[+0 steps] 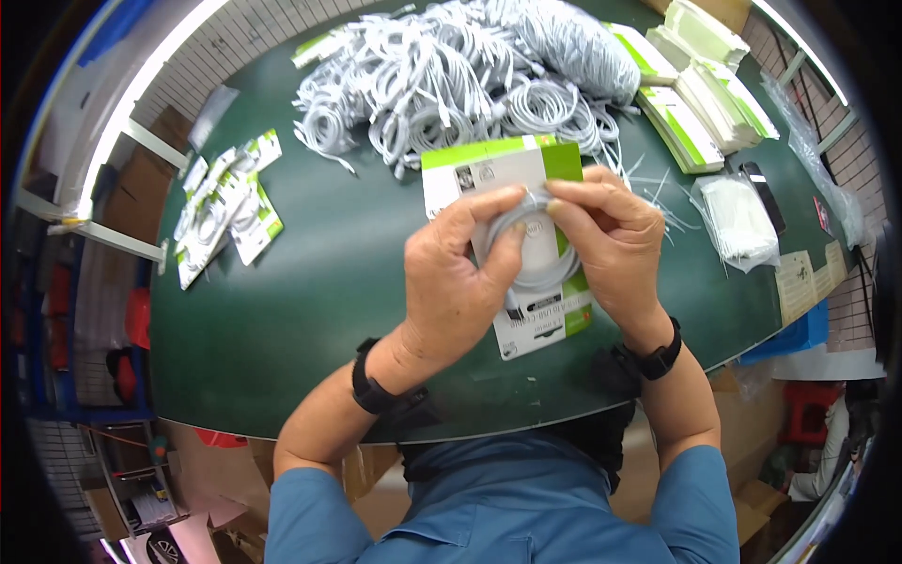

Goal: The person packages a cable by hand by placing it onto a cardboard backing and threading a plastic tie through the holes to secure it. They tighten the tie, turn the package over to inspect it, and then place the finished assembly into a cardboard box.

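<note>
Pinching narrowly at the top of the coiled cable, the left hand and right hand meet there with thumbs and forefingers almost together; whether a thin tie sits between the fingertips, I cannot tell. The coil lies between the two hands, near the middle of the frame, touched by both, so neither is nearer. It rests flat against a white and green card, whose long axis runs up and down the frame, its lower end leaning rightward. Its cable plug sits at the coil's lower left, below the left thumb. Farther out on the green surface, loose white ties lie beside the right hand, grey cables heap at upper centre, and carded cables pile at upper left.
</note>
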The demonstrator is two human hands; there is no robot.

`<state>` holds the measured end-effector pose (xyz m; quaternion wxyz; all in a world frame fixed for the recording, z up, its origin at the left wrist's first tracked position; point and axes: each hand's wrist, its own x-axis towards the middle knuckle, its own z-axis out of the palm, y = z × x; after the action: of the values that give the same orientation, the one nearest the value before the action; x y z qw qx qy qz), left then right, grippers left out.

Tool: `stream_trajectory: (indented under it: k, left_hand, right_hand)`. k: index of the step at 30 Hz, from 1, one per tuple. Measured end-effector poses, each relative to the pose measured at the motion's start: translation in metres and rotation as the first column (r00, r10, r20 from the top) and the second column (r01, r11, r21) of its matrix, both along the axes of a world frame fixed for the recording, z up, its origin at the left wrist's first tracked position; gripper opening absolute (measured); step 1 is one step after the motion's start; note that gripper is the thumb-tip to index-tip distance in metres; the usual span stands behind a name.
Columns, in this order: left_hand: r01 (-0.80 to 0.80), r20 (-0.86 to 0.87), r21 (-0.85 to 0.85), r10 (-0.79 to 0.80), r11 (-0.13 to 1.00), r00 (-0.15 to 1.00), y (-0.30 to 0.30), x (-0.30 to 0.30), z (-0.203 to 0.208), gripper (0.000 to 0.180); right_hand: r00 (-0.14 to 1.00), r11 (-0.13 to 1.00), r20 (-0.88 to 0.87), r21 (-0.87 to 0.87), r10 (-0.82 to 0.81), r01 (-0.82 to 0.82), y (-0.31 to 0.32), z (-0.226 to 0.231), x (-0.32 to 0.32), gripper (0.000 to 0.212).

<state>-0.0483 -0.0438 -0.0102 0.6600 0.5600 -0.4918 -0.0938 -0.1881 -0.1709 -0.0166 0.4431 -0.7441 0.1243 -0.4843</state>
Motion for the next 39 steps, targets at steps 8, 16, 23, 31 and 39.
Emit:
stream_trajectory:
  k: [8,16,23,31,39]
  left_hand:
    - [0.072,-0.142,0.136,-0.053,0.988,0.988,0.005,0.023,0.009,0.065]
    - [-0.014,0.054,0.35,-0.005,0.937,0.999,0.029,0.032,0.002,0.058]
    - [0.475,-0.677,0.101,-0.289,0.874,0.677,0.038,0.02,-0.01,0.034]
    - [0.046,-0.509,0.16,0.043,0.986,0.859,0.077,0.138,0.013,0.018]
    - [-0.31,-0.815,0.045,0.214,0.95,0.539,0.104,0.297,0.022,0.03]
  right_hand:
    - [0.925,0.759,0.208,0.528,0.319,-0.381,0.002,0.007,0.003,0.043]
    - [0.982,0.88,0.055,0.436,0.183,-0.188,0.009,-0.001,0.006,0.05]
    - [0.968,0.905,0.105,0.345,0.228,-0.251,0.02,-0.005,0.001,0.047]
    - [0.974,0.913,-0.031,0.357,0.224,-0.198,0.009,0.006,0.003,0.033]
    - [0.921,0.905,-0.218,0.358,0.322,-0.231,0.013,0.003,0.002,0.021]
